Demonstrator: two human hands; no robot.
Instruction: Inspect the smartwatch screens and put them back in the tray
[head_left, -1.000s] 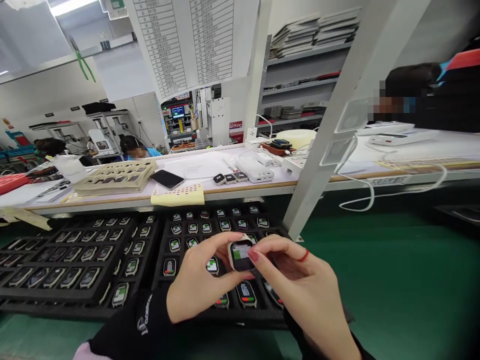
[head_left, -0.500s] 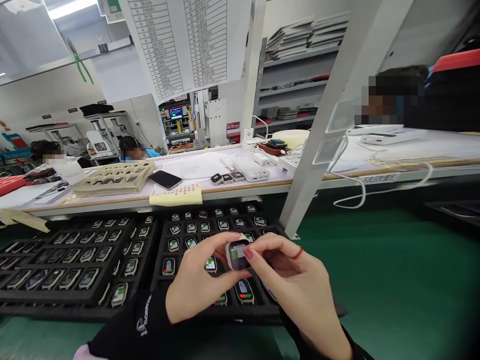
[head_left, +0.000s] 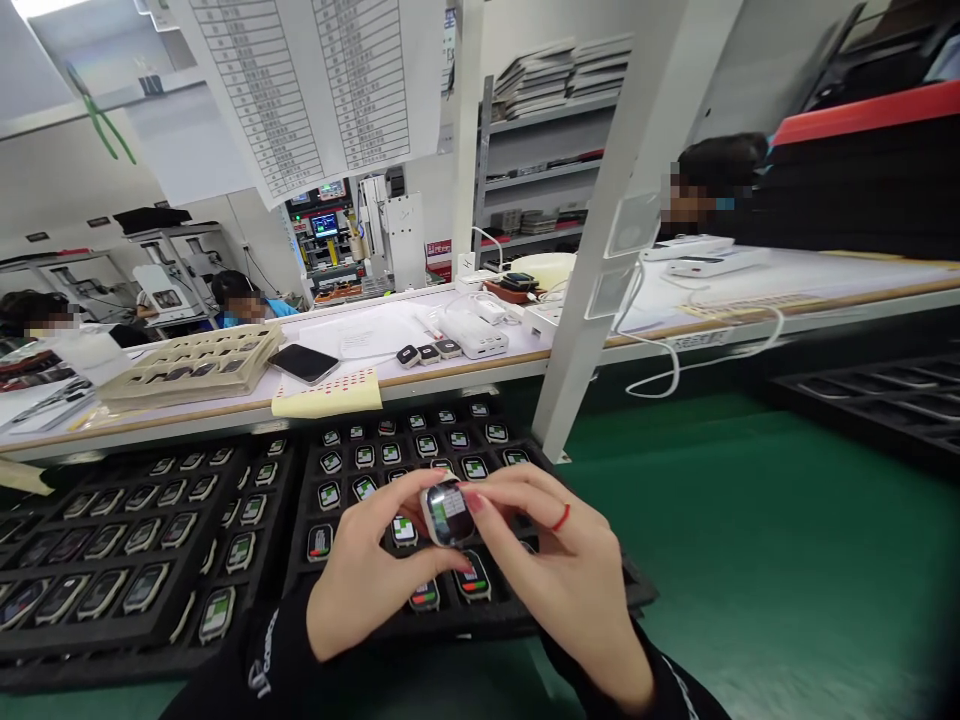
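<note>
You are holding one watch [head_left: 448, 512] above the foam tray [head_left: 504, 612], screen tilting toward you. Your left hand [head_left: 364, 565] is grasping its left side. Your right hand [head_left: 559, 570] is curling in at its right edge, thumb at the screen; pinching or only touching, cannot tell. Step, judged: you are handling the screen two-handed. Next move seems to be calling for a steady left grip over the tray, with the right thumb working lightly.

Pale-cased watch [head_left: 450, 513]; black tray [head_left: 450, 622]; red ring [head_left: 561, 517].
</note>
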